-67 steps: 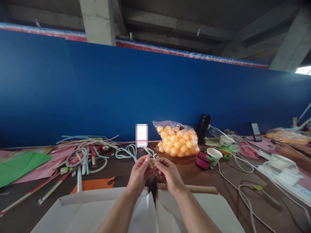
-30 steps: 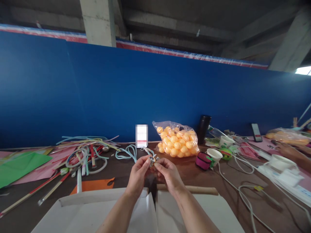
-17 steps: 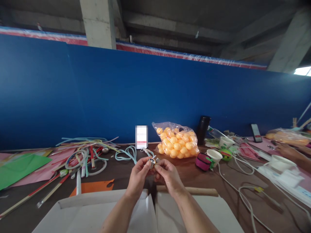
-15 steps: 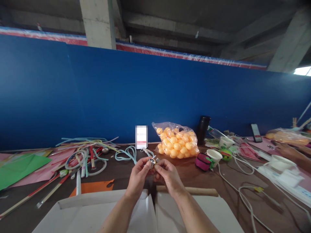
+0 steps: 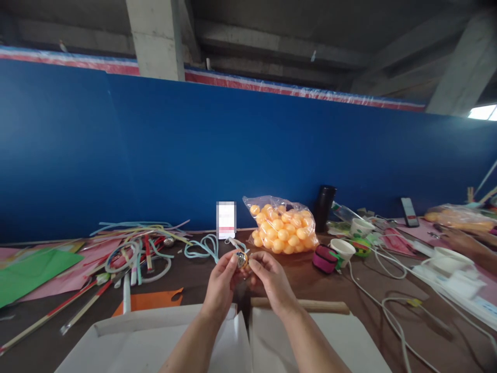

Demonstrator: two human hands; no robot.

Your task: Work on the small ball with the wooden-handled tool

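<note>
Ball [image 5: 242, 259], small and orange with a shiny silver patch, sits pinched between the fingertips of both hands, held above the counter [image 5: 202, 280] in the middle of the view. The left hand [image 5: 221, 285] grips it from the left with thumb and forefinger, and the right hand [image 5: 272, 280] closes on it from the right in the same way; the other fingers of both hands are curled in. What the silver part is cannot be told.

Just below the wrists lie 2 open white boxes [image 5: 135, 336], side by side, with a wooden stick [image 5: 322, 306] along the far edge of the right one. Behind the hands, a light blue cord [image 5: 202, 244] loops on the counter near a blurred white card [image 5: 225, 220]. Right of the card stands a clear bag of orange balls [image 5: 283, 228], with a black cup [image 5: 325, 207] just behind it. A pink pouch [image 5: 325, 258] and a white paper cup [image 5: 344, 248] lie near the bag, and white cables [image 5: 388, 305] trail further right. At the left sits a pile of coloured strips [image 5: 135, 243], beside a green sheet [image 5: 27, 267]. Another person's hand [image 5: 458, 239] rests at the far right.
</note>
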